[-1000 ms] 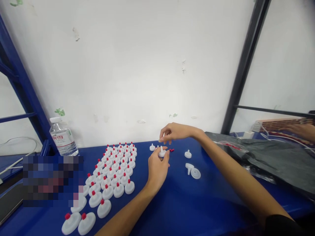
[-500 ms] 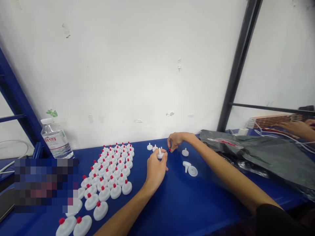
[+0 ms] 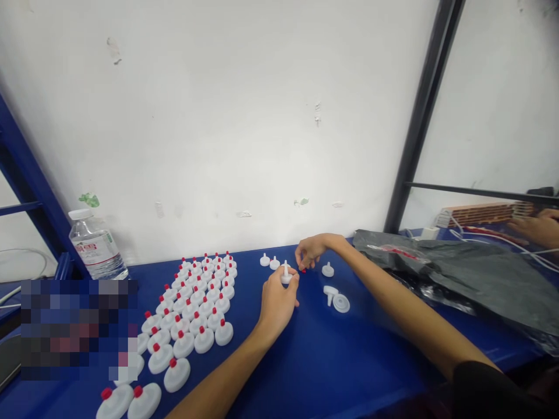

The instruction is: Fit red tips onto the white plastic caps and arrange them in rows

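My left hand [image 3: 279,298] is closed around a white nozzle lid [image 3: 286,274], a round disc whose thin spout points up. Just beyond it, my right hand [image 3: 309,254] reaches down to the table with bent, pinched fingers. At those fingertips is a small red cap [image 3: 304,270], partly covered by the fingers. Behind the left hand a few uncapped white lids [image 3: 265,260] stand near the wall. To the right are another upright lid [image 3: 328,270] and two tipped-over lids [image 3: 341,303].
Rows of white lids with red caps [image 3: 184,344] fill the left of the blue table [image 3: 349,361]. A water bottle [image 3: 96,247] stands behind them. On the right lies a grey plastic bag [image 3: 458,267], with another person's hand [image 3: 537,228] beyond a black post [image 3: 414,128].
My right hand has shifted slightly left and down, and the red cap now shows between its fingertips. The left hand stays nearly in place, with the lid's spout more upright.
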A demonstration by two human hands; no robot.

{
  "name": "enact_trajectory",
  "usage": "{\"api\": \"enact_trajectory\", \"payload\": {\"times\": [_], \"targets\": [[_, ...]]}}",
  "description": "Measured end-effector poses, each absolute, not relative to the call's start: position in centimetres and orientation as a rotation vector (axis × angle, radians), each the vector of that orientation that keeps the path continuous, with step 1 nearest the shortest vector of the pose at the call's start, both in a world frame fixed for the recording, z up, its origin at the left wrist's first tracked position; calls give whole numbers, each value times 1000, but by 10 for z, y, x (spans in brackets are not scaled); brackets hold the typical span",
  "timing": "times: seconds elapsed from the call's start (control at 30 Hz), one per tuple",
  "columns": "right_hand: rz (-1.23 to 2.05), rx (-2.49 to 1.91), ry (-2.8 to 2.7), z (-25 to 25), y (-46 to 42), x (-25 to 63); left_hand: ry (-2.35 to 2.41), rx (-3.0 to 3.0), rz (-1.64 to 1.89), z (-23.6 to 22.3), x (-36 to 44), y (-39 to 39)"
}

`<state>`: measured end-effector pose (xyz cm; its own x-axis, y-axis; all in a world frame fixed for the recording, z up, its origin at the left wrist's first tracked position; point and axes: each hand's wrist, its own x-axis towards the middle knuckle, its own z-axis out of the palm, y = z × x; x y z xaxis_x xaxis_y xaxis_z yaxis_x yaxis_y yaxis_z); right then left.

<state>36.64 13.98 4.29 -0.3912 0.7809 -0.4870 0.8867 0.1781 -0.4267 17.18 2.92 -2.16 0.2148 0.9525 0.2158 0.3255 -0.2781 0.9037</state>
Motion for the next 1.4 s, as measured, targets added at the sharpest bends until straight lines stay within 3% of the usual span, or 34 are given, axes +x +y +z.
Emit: {"api": "enact_trajectory", "payload": {"times": [0.27, 0.57, 1.13, 1.4], "targets": [[-1100, 1564, 2666, 77, 125, 369, 1190, 1697, 1080, -28, 173, 34], [-1350, 991, 2780, 92, 104, 349, 1096, 1646, 1125, -22, 170, 36], [-1514, 958, 2778, 78, 114, 350, 1051, 1616, 1222, -19, 171, 36], [-1745, 937, 2723, 68, 118, 354, 1035, 1600, 1247, -17, 170, 33]]}}
